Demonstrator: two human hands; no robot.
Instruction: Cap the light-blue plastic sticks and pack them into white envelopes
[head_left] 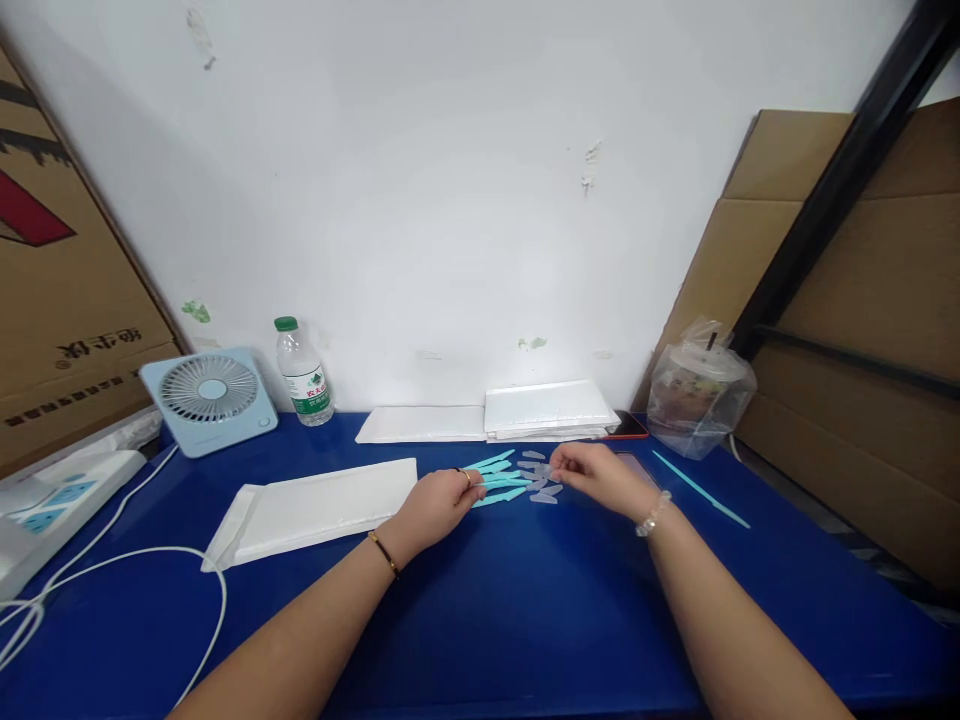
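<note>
Sticks (502,496), slim and turquoise, lie fanned on the blue counter (480,630) at the centre of the frame, just to the right of the left hand (450,497). Their long axes run roughly across the frame, the tips pointing right, some tilted slightly upward. The left hand has its thumb and fingers closed over their left ends, grasping at least one; how many, I cannot tell from where I stand.

Facing those tips is a loose scatter of clear pieces (543,498), mostly lying lengthwise across the frame too. The right hand (600,476) comes at this scatter from the right, fingertips drawn together at its edge; whether they pinch a piece, I cannot tell. So the scatter sits between the hands, the right hand nearer to it, the left hand nearer to the sticks. A lone turquoise stick (703,491) lies well apart at the right of the frame, slanting down to the right, with the right hand the closer one.
</note>
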